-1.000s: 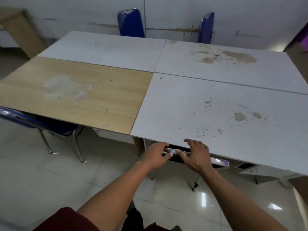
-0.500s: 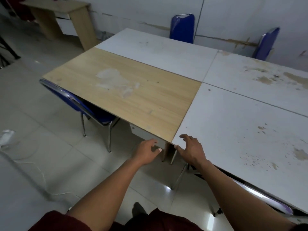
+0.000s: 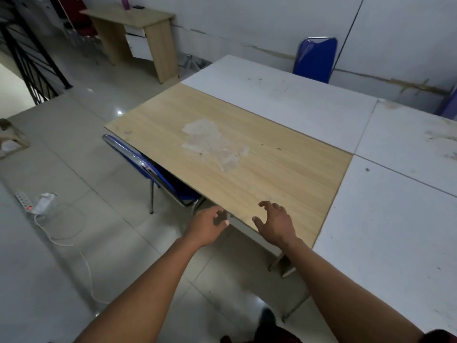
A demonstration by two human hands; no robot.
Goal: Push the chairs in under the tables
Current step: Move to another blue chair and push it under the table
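Chairs are your concern, and the nearest one, the blue chair [image 3: 158, 174], is sitting at the front edge of the wooden desk [image 3: 247, 154], toward its left corner, with its seat partly under and its chrome-framed back angled out over the floor. You are between chairs now, reaching toward it: your left hand [image 3: 207, 226] is hovering over the floor just beside the front edge, fingers loosely curled and holding nothing, and your right hand [image 3: 274, 224] is hanging over the same edge with fingers spread wide and empty. Next, I judge, you need to be stepping left, getting both hands on the chair back and pushing it straight in. Compared with 0.5 s ago, you are turning further left, and both hands are sliding left along the edge, away from the white desk [image 3: 395, 231]. 1 more blue chair [image 3: 315, 59] is standing at the far edge.
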